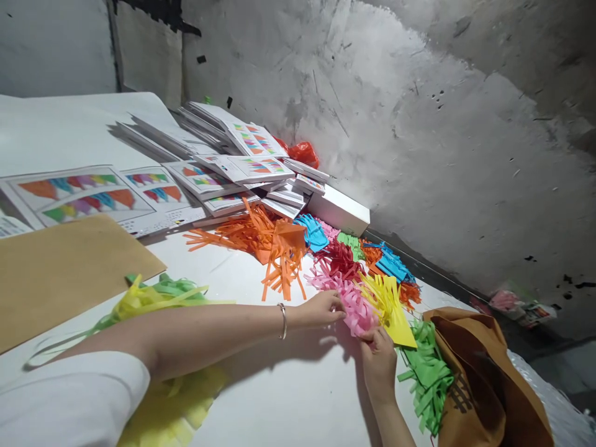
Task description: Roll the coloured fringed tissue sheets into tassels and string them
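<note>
A bunch of pink fringed paper [356, 304] lies across the white table in front of me, its strips curled and loose. My left hand [322, 309] reaches in from the left, fingers curled closed at the left edge of the pink strips. At the lower end of the same bunch, my right hand [378, 352] pinches the paper between thumb and fingers. Yellow fringed paper [395, 316] rests just right of the pink, close to my right hand. Dark red fringed paper [342, 259] sits right behind the pink one.
Orange fringed paper [282, 248] and blue fringed paper [313, 233] lie farther back. Green fringed paper [427, 372] borders a brown bag [484, 372] at the right. Printed packs [251, 169] are piled behind; a white box [342, 210] stands near the wall. Brown cardboard [69, 267] is at left.
</note>
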`<state>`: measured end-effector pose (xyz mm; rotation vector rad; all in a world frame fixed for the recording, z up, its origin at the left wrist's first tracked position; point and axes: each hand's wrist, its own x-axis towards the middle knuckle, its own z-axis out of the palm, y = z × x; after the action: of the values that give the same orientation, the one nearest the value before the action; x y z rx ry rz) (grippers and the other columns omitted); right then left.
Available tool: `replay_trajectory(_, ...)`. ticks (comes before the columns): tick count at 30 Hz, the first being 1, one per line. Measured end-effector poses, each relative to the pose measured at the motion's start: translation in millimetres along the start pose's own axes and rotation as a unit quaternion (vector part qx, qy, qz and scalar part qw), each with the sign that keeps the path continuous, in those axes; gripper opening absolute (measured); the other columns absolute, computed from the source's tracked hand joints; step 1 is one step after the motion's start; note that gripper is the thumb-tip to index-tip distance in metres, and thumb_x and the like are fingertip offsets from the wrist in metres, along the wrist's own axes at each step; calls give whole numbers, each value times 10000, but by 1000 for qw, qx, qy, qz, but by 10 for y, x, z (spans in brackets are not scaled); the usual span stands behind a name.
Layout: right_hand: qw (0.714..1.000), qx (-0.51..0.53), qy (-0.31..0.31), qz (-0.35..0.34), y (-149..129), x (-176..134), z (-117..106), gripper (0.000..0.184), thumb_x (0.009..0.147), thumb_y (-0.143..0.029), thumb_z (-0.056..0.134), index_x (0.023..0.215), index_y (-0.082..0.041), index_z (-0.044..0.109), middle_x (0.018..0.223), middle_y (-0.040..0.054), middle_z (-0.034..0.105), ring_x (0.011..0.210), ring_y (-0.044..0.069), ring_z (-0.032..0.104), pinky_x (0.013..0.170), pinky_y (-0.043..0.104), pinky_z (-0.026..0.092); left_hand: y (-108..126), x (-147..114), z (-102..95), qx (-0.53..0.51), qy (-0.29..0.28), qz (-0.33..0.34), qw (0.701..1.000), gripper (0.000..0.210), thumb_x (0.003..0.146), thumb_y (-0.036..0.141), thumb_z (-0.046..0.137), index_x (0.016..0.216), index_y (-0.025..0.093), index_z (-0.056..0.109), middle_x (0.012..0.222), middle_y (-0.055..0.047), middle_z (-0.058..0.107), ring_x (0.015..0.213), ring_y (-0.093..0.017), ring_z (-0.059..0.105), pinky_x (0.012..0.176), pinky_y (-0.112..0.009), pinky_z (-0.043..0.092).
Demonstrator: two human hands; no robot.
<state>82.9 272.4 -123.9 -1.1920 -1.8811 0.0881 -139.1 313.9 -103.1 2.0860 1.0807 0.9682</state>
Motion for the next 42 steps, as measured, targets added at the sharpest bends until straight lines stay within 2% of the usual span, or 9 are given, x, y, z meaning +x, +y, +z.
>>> replay_trajectory(7,1000,-22,0,-21,-3,-17,22,145,819,-165,548,702,-234,596,708,-4,581,746,217,551,755,330,396,-53,50,69,-56,-63,-65,994,247,974,360,645,917,120,668,858,-5,672,730,-148,653,668,-293,565)
replay_trajectory(13,998,-46,-2,-37,-4,-38,40,176,843,-162,532,695,-238,589,703,-1,582,732,216,546,769,342,387,-109,67,106,-87,-75,-106,988,243,974,356,648,917,121,664,830,2,665,695,-135,644,648,-282,562)
replay_trajectory(17,997,-63,-2,-42,13,-53,46,178,849,-159,530,698,-241,577,706,0,582,739,218,549,770,342,387,-82,55,78,-121,-65,-105,985,204,931,298,693,825,125,670,733,21,648,632,-120,607,619,-264,520)
replay_trajectory(22,995,-84,-5,-50,88,-78,47,172,843,-150,551,697,-240,553,703,-11,569,732,212,549,789,346,386,-43,23,34,-165,-53,-91,981,75,783,155,716,717,121,727,655,-19,669,587,-137,567,558,-267,420)
replay_trajectory(29,993,-100,-18,-52,18,-77,56,131,783,-111,528,759,-240,534,730,-12,581,737,216,574,793,352,397,-77,7,58,-165,-46,-76,982,67,713,141,690,715,128,755,666,-37,692,617,-154,575,570,-272,415)
replay_trajectory(33,993,-101,-20,-65,-67,-66,-12,279,779,-117,495,1027,-222,568,939,46,659,906,253,613,847,378,426,-96,0,86,-149,-52,-71,985,68,738,139,692,736,124,759,670,-33,692,617,-149,580,569,-266,423)
replay_trajectory(35,991,-100,-26,-86,-92,-42,-50,306,798,-137,487,1081,-221,570,1006,62,671,980,262,620,891,393,432,-99,-7,91,-138,-60,-69,986,48,765,130,704,751,123,749,678,-23,688,617,-140,585,580,-262,440)
replay_trajectory(39,983,-115,-58,-131,-213,82,-57,284,878,-194,481,1116,-239,629,1083,66,668,1060,264,599,959,423,407,-100,-27,98,-108,-81,-65,989,130,881,238,723,823,124,699,725,12,664,637,-124,605,622,-263,503)
replay_trajectory(42,974,-148,-98,-141,-386,220,-27,218,896,-176,500,992,-255,679,1006,46,638,982,241,576,935,422,384,-100,-41,109,-81,-98,-65,990,222,950,325,678,855,125,669,755,19,651,661,-127,626,647,-279,543)
